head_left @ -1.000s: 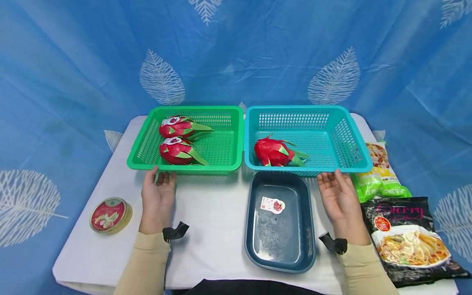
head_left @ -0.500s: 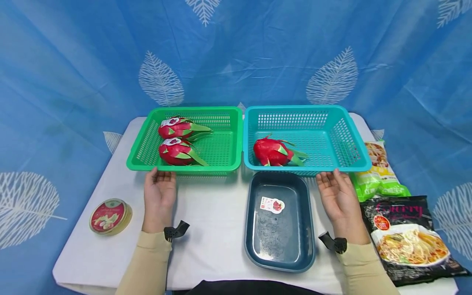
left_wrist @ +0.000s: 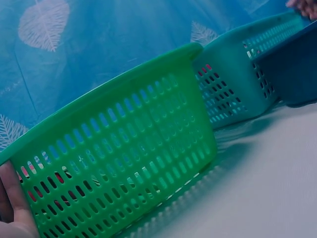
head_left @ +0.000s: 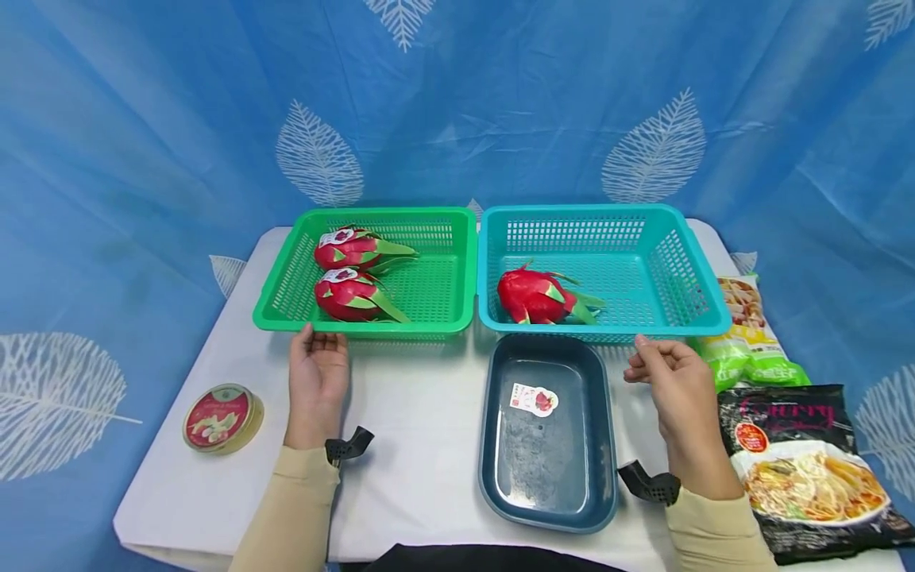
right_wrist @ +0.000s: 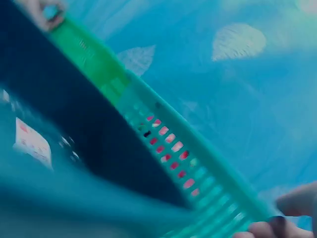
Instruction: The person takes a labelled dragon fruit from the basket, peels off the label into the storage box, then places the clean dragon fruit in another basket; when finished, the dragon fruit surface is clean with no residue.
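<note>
My left hand (head_left: 319, 385) pinches the front rim of the green basket (head_left: 400, 326), thumb on the rim and fingers under it. Two red dragon fruits (head_left: 343, 295) with paper labels lie at that basket's left side. Just in front of the turquoise basket (head_left: 665, 327) is my right hand (head_left: 685, 393), turned sideways with loosely curled fingers and nothing held. In the right wrist view its fingertips (right_wrist: 297, 198) show near that basket's rim. A third dragon fruit (head_left: 532, 294) rests inside the turquoise basket, at the left.
A dark blue-grey tub (head_left: 549, 469) with a dragon fruit sticker (head_left: 534, 399) stands between my arms. A round tin (head_left: 221, 419) sits at left. On the right lie a green food packet (head_left: 750, 349) and a black noodle packet (head_left: 815, 477). Blue curtain (head_left: 457, 103) hangs behind the table.
My right hand has come off the turquoise basket's rim, turned from palm up to sideways and drawn slightly back. The left hand stays at the green basket; both baskets look still.
</note>
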The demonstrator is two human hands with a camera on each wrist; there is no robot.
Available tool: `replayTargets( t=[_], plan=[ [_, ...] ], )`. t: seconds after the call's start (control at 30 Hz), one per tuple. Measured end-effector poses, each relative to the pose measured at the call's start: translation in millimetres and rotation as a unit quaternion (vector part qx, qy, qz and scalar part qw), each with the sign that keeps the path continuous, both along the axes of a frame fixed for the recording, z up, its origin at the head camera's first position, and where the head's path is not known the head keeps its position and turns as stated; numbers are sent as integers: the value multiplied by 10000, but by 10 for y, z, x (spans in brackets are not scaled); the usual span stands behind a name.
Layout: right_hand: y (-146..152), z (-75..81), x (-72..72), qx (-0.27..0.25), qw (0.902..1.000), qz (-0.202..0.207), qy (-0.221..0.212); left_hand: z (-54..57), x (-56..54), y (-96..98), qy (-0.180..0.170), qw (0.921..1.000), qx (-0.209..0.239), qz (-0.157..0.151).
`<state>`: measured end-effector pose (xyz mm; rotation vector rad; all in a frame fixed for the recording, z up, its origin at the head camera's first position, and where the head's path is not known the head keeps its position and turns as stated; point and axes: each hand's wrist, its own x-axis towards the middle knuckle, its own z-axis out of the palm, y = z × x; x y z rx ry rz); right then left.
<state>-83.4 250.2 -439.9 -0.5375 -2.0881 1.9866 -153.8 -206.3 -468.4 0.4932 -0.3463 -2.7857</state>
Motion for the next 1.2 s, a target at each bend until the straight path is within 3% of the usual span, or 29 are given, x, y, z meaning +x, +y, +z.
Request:
replayTargets(
  t=[0.07, 0.13, 0.23, 0.43, 0.57, 0.8, 0.87, 0.93, 1.0, 1.2],
  plan=[
    [-37, 149, 20, 1309, 9909, 321, -75, -10, 7, 13, 57, 10000, 23, -12],
    [-103, 296, -12, 2324, 9694, 752, 252, -19, 14, 24, 109, 9999, -76, 13],
    [-259, 483, -161, 3205, 9310, 1440, 993, -36, 25, 28, 164, 9998, -129, 61],
    [-820, 815, -666, 3902, 8483, 2943, 2037, -60, 36, -10, 172, 9997, -128, 138],
    [-1292, 971, -1054, 4184, 7882, 3877, 2311, -63, 28, -11, 213, 9995, -157, 145],
    [-2080, 1055, -1709, 4765, 6851, 5269, 1614, -72, -5, 14, 155, 9994, -296, -8],
    [-2282, 1016, -1840, 4832, 6630, 5542, 1407, -71, -4, 8, 142, 9995, -296, -22],
    [-2472, 954, -1961, 4842, 6475, 5768, 1167, -65, 4, -5, 137, 9995, -290, -11],
    [-2624, 870, -2049, 4754, 6414, 5956, 881, -77, 16, -14, 96, 9996, -251, 31],
    [-2912, 659, -2194, 4577, 6470, 6096, 182, -79, 16, -28, 175, 9994, -312, -12]
  ],
)
